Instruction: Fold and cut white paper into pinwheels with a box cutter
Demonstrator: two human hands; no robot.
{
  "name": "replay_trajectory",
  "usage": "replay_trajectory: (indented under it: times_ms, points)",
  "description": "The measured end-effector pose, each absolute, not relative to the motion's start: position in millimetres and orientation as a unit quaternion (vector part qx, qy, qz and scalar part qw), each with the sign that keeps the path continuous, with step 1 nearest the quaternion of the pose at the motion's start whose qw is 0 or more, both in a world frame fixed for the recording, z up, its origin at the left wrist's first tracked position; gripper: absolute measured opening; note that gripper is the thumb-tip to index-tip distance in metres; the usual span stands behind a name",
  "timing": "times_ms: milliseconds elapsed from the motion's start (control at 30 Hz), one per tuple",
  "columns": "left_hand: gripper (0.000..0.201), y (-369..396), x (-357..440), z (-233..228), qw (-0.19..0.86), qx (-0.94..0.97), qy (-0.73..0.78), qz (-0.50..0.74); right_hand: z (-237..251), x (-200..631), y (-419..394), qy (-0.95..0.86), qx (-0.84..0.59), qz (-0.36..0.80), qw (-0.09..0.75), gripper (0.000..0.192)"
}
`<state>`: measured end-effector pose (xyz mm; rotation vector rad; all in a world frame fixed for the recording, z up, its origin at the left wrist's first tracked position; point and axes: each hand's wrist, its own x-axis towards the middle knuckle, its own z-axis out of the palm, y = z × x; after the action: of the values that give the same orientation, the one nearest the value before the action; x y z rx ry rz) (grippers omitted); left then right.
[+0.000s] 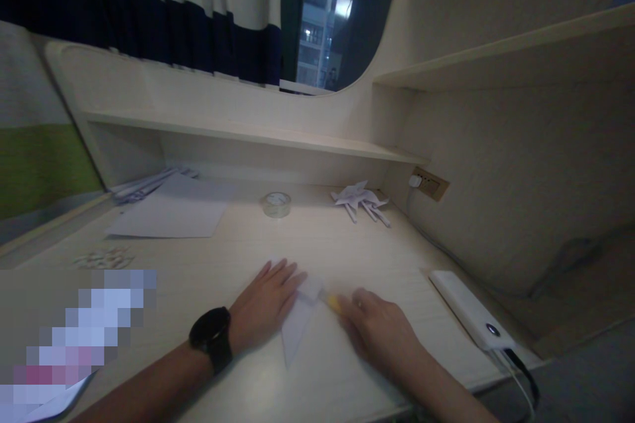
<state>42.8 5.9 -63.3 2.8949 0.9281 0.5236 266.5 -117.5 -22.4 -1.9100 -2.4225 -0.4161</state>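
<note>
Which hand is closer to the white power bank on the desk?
The right hand. It rests on the folded paper, just left of the power bank. The left hand, with the watch, lies flat farther left, beyond the paper.

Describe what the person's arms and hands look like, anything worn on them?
Both forearms are bare, with no sleeves in view. The left hand has a black wristwatch with a round dark face and a wide black strap on its wrist. The right hand shows no watch, glove or band; the picture is too blurred to tell about rings.
</note>
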Motion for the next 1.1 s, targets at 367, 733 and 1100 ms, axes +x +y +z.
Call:
replay_trajectory:
  times_ms: [367,733,1100]
  points:
    - [0.041,5.8,50.9,-45.3,0.071,0.942,0.29,0.153,-26.0,261.2,-113.5,-0.789,-0.604,-0.111,0.032,0.024]
    - [0.035,-0.9,85.0,-53.0,-0.005,0.886,0.421,0.196,-20.5,250.5,-118.2,-0.792,-0.603,-0.095,0.034,0.029]
    - [0.054,4.2,75.5,-72.3,-0.026,0.912,0.37,0.174,-17.5,245.1,-117.9,-0.774,-0.625,-0.1,-0.001,0.027]
